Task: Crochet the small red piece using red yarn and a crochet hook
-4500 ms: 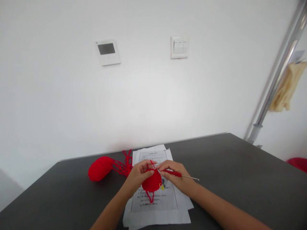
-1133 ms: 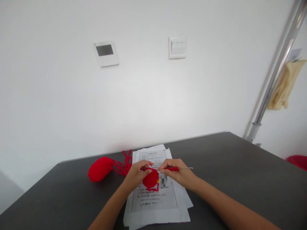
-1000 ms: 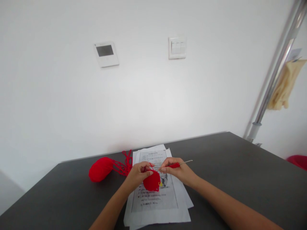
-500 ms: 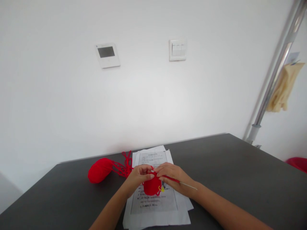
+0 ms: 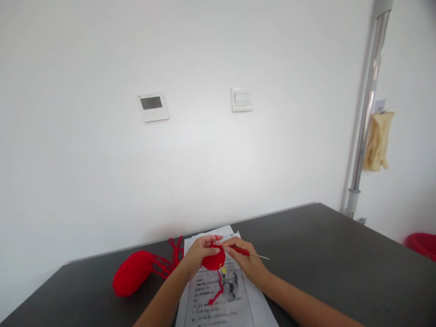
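My left hand [image 5: 197,254] pinches a small round red crochet piece [image 5: 213,262] above printed sheets of paper [image 5: 221,295]. A loose red tail hangs from the piece, and a small yellow marker sits at its right edge. My right hand [image 5: 247,263] grips a crochet hook with a red handle [image 5: 243,251]; its metal end points right, its tip at the piece. A red yarn ball [image 5: 131,278] lies to the left on the dark table [image 5: 340,263], with loose loops of yarn [image 5: 170,259] running toward my left hand.
A white wall stands just behind the table, with a small control panel [image 5: 152,107] and a light switch [image 5: 241,99]. A metal pole [image 5: 366,109] rises at the right with pale gloves [image 5: 376,141] hanging on it. A red container [image 5: 422,243] sits at the far right.
The camera has tilted up, so hands and paper sit lower in view. The hook handle has swung slightly while both hands kept hold of the piece and hook.
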Demonstrator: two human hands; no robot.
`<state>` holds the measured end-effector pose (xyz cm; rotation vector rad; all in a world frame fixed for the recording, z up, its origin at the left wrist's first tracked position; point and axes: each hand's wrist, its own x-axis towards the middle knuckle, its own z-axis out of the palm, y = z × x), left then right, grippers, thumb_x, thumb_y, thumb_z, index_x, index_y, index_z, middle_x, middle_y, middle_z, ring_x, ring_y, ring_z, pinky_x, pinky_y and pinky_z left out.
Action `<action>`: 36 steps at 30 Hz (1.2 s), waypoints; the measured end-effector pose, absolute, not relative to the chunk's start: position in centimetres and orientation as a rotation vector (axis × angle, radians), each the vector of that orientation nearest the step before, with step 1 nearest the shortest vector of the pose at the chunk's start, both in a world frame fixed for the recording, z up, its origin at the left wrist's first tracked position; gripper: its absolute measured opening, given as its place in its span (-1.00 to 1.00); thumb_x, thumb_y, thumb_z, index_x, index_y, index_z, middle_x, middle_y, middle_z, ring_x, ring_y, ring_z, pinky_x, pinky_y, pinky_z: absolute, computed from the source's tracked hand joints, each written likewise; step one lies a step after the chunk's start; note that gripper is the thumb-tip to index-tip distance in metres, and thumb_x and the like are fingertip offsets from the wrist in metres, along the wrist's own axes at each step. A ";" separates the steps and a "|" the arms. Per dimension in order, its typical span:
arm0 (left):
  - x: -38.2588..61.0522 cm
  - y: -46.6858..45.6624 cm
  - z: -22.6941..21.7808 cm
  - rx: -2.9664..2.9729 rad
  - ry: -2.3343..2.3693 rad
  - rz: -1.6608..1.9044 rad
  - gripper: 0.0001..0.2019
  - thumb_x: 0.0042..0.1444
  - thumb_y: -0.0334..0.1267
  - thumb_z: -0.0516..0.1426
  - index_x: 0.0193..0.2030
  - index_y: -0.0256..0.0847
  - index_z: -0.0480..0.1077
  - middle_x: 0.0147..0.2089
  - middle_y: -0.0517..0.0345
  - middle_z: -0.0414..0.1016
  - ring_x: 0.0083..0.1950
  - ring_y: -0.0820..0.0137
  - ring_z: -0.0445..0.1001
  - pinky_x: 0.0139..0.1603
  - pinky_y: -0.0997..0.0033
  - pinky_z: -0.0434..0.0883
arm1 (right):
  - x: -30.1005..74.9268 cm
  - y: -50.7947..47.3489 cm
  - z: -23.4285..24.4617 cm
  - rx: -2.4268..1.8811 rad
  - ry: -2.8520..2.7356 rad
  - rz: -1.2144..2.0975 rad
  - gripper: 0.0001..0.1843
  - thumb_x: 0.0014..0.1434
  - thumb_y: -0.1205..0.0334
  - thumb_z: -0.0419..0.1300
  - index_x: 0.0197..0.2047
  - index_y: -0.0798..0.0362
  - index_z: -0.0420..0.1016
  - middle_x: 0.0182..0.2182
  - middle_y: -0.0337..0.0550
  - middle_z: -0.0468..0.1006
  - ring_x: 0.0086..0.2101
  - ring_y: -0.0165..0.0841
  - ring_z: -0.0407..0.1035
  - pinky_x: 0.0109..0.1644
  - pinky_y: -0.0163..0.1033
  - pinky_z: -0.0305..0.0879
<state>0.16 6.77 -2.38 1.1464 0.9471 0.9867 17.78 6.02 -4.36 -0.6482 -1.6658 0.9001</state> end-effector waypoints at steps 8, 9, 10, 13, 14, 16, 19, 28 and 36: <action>-0.4 7.0 -4.8 1.024 0.842 1.063 -0.51 -0.30 -0.32 0.33 -0.11 -0.32 0.48 -0.30 -0.04 0.57 -0.27 0.26 0.51 -0.14 0.30 0.33 | 15.8 7.5 -5.2 -0.606 -1.618 1.016 -0.73 0.10 0.05 0.17 -0.41 0.09 0.51 -0.44 -0.14 0.53 -0.34 -0.31 0.42 -0.20 -0.23 0.33; -0.5 6.9 -4.9 1.025 0.849 1.063 -0.50 -0.30 -0.32 0.33 -0.11 -0.31 0.47 -0.30 -0.03 0.57 -0.28 0.26 0.51 -0.15 0.31 0.33 | 15.8 7.4 -5.3 -0.613 -1.624 1.007 -0.74 0.10 0.06 0.17 -0.40 0.09 0.51 -0.43 -0.14 0.54 -0.34 -0.31 0.42 -0.20 -0.23 0.33; -0.5 6.9 -4.9 1.024 0.853 1.061 -0.49 -0.31 -0.33 0.33 -0.10 -0.31 0.47 -0.31 -0.02 0.57 -0.29 0.28 0.51 -0.17 0.32 0.33 | 15.9 7.3 -5.4 -0.627 -1.638 0.991 -0.75 0.11 0.07 0.17 -0.39 0.08 0.51 -0.42 -0.13 0.54 -0.34 -0.31 0.41 -0.20 -0.23 0.33; -0.4 6.7 -5.0 1.021 0.843 1.017 -0.45 -0.36 -0.37 0.35 -0.08 -0.30 0.46 -0.31 0.00 0.57 -0.31 0.31 0.51 -0.21 0.36 0.33 | 16.5 6.8 -5.6 -0.675 -1.735 0.883 -0.80 0.11 0.12 0.17 -0.37 0.06 0.51 -0.39 -0.13 0.53 -0.32 -0.32 0.41 -0.18 -0.22 0.33; -0.3 6.7 -5.0 1.014 0.831 1.006 -0.44 -0.36 -0.38 0.35 -0.08 -0.30 0.46 -0.30 -0.01 0.57 -0.31 0.31 0.51 -0.20 0.36 0.33 | 16.7 6.7 -5.6 -0.668 -1.771 0.840 -0.81 0.12 0.13 0.16 -0.36 0.06 0.50 -0.37 -0.12 0.53 -0.30 -0.32 0.41 -0.15 -0.21 0.33; 0.0 6.6 -5.0 0.989 0.806 1.007 -0.44 -0.37 -0.39 0.35 -0.08 -0.30 0.46 -0.26 -0.03 0.57 -0.28 0.29 0.52 -0.17 0.36 0.33 | 17.0 6.5 -5.6 -0.641 -1.801 0.777 -0.83 0.14 0.15 0.14 -0.34 0.05 0.50 -0.35 -0.13 0.52 -0.27 -0.32 0.40 -0.13 -0.21 0.32; 0.3 6.4 -5.2 0.949 0.796 1.046 -0.46 -0.38 -0.38 0.36 -0.11 -0.29 0.47 -0.22 -0.03 0.57 -0.25 0.28 0.52 -0.16 0.35 0.34 | 17.2 6.5 -5.6 -0.637 -1.795 0.756 -0.86 0.13 0.19 0.15 -0.34 0.05 0.50 -0.34 -0.12 0.53 -0.26 -0.31 0.40 -0.11 -0.21 0.32; 0.6 6.8 -6.3 1.011 0.888 1.083 -0.37 -0.37 -0.29 0.37 -0.03 -0.29 0.41 -0.32 0.03 0.57 -0.34 0.30 0.51 -0.21 0.34 0.35 | 17.5 6.8 -5.4 -0.750 -1.897 0.759 -0.88 0.09 0.27 0.14 -0.32 0.06 0.50 -0.38 -0.17 0.53 -0.34 -0.35 0.41 -0.24 -0.27 0.33; 0.7 6.5 -6.0 1.043 0.895 1.095 -0.29 -0.40 -0.30 0.37 0.03 -0.28 0.37 -0.41 0.11 0.54 -0.40 0.36 0.47 -0.26 0.37 0.34 | 17.5 6.8 -5.6 -0.788 -1.846 0.814 -0.88 0.12 0.32 0.09 -0.31 0.08 0.45 -0.42 -0.19 0.51 -0.37 -0.36 0.40 -0.28 -0.28 0.32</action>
